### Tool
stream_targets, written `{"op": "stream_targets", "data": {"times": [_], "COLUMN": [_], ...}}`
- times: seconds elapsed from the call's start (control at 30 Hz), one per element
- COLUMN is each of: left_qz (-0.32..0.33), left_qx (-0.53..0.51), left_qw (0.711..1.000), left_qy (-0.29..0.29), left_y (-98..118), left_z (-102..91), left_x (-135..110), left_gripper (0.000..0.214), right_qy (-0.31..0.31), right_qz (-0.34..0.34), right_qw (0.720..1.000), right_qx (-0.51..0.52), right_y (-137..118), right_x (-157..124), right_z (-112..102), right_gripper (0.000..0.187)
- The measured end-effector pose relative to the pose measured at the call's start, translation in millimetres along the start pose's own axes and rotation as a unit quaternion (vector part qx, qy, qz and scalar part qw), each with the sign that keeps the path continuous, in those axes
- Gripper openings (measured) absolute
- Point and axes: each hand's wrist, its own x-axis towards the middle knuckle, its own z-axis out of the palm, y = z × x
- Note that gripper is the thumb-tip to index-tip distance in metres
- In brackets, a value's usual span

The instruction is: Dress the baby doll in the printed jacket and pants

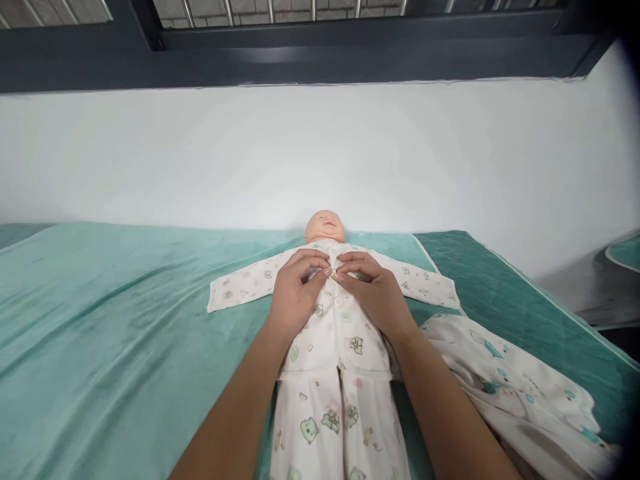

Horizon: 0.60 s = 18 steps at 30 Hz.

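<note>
A baby doll (pixel 325 227) lies on its back, its head toward the wall, dressed in a white printed top (pixel 330 333) and matching trousers (pixel 310 427). Both sleeves stretch out sideways. My left hand (pixel 300 283) and my right hand (pixel 367 283) meet over the chest of the top. Fingertips of each pinch the front edges of the top around a small button there, which is partly hidden. Just below the fingers, a round white button (pixel 339 302) shows on the front of the top.
A green cloth (pixel 125 320) covers the surface, with a darker green one (pixel 500 287) on the right. Another white printed garment (pixel 520 380) lies crumpled beside my right forearm. Behind stands a white wall (pixel 250 153) beneath a dark window frame (pixel 350 50).
</note>
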Motion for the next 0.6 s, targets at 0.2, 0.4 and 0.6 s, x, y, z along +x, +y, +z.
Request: {"op": "stream_targets", "data": {"times": [0.2,0.4,0.6], "left_qz": [0.002,0.032,0.085], "left_qx": [0.003,0.060,0.079], "left_qw": [1.000,0.997,0.993], "left_qy": [0.000,0.022,-0.003], "left_y": [-2.1,4.8,5.6], "left_z": [0.1,2.2,3.3], "left_x": [1.5,-0.5,-2.1], "left_gripper": [0.010,0.011,0.011], "right_qy": [0.009,0.019,0.043], "right_qz": [0.011,0.010,0.005], "right_qw": [1.000,1.000,0.999], "right_qx": [-0.005,-0.005,-0.019], "right_y": [-2.7,-1.5,-6.1], "right_x": [0.0,-0.5,-0.8], "right_z": [0.1,1.3,4.5], "right_gripper": [0.011,0.013,0.009]}}
